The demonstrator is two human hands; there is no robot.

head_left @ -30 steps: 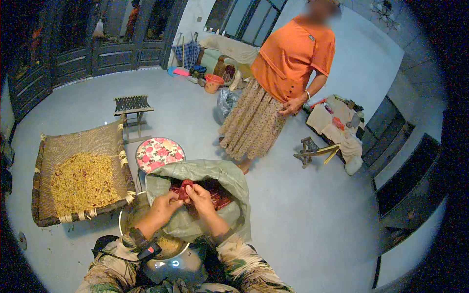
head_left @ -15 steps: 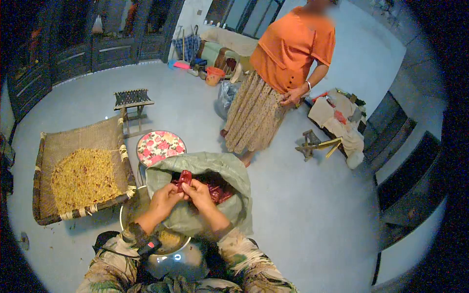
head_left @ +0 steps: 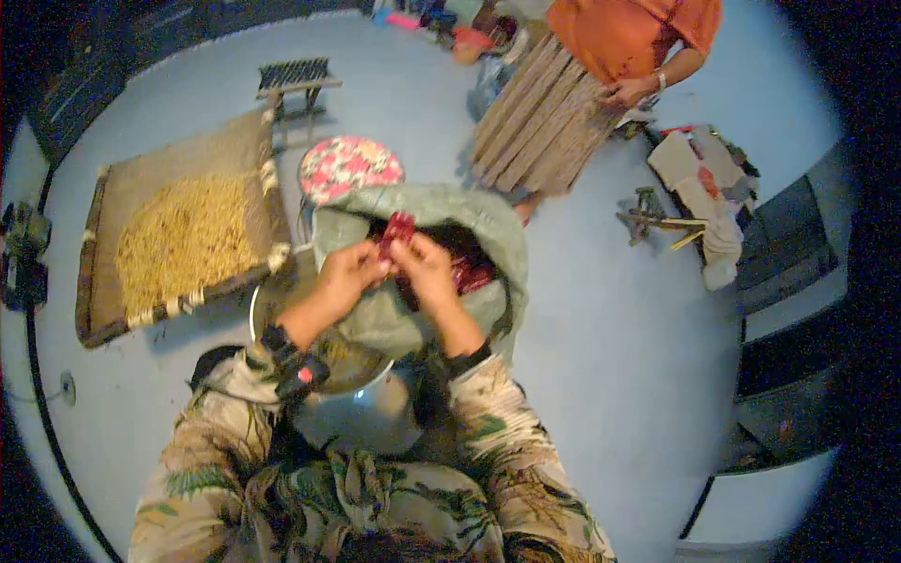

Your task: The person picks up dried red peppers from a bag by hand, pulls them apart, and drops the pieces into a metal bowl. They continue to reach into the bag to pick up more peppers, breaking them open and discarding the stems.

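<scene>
Both hands meet over the mouth of a green woven sack (head_left: pixel 422 202). Between them is a dark red, shiny dried chili pepper (head_left: pixel 399 227), pinched upright. My left hand (head_left: pixel 352 272) has its fingers closed on the lower left of the pepper. On the other side, my right hand (head_left: pixel 424 267) grips it with thumb and fingers. More dried chili peppers (head_left: pixel 474 275) show inside the sack, partly hidden by my hands. Below the sack, a metal basin (head_left: pixel 361 413) stands close to my body, its contents mostly covered by my forearms.
At left lies a square woven tray (head_left: pixel 272 202) heaped with yellow seeds (head_left: pixel 183 239). A floral round stool (head_left: pixel 352 169) and a folding stool (head_left: pixel 298 84) stand beyond. A person in an orange top (head_left: pixel 629 38) stands ahead. Cloths (head_left: pixel 704 178) are piled at right.
My view has tilted downward, so the whole scene sits higher and slightly right. Both hands still hold the red pepper over the sack.
</scene>
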